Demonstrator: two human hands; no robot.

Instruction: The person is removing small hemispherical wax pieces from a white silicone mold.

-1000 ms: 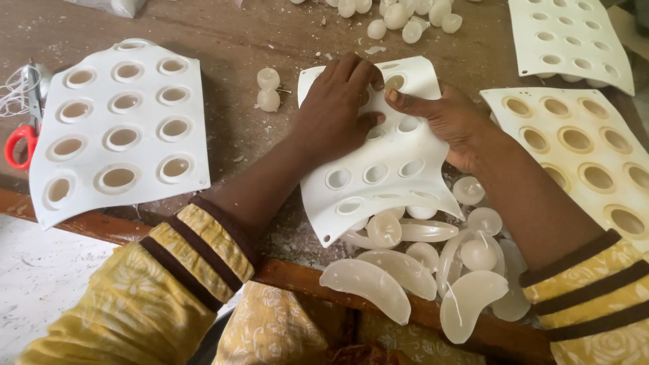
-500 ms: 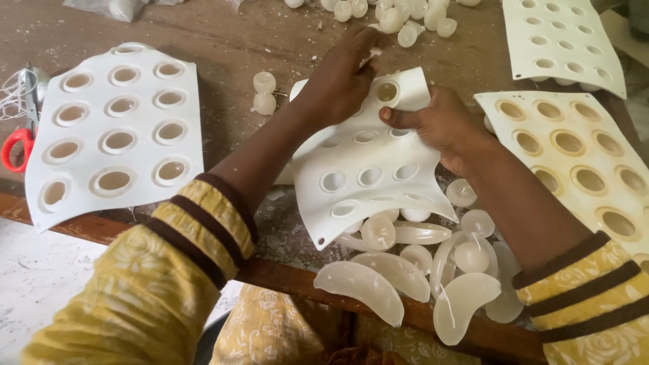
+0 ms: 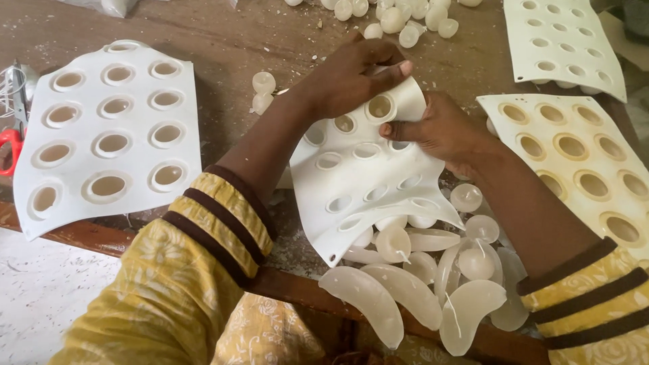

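Centre of frame: a white flexible mould sheet (image 3: 368, 196) lies on the tabletop (image 3: 223, 34), its far edge lifted and curled between both hands.
Left hand (image 3: 351, 78): above the sheet's upper edge, fingers folded over it, grip pinching the rim near a round cavity.
Right hand (image 3: 439, 128): just right of that edge, thumb pressed on the sheet's face, grip closed on the same edge.
Long axis: the sheet runs from the hands at upper centre down toward the near table edge, its lower end draped over loose pieces.
Nearer hand: both touch it; the left sits higher.
Lower centre: pale crescent castings (image 3: 405, 290) lie just below the sheet.
Left of frame: another mould sheet (image 3: 101, 135) lies flat, well apart.
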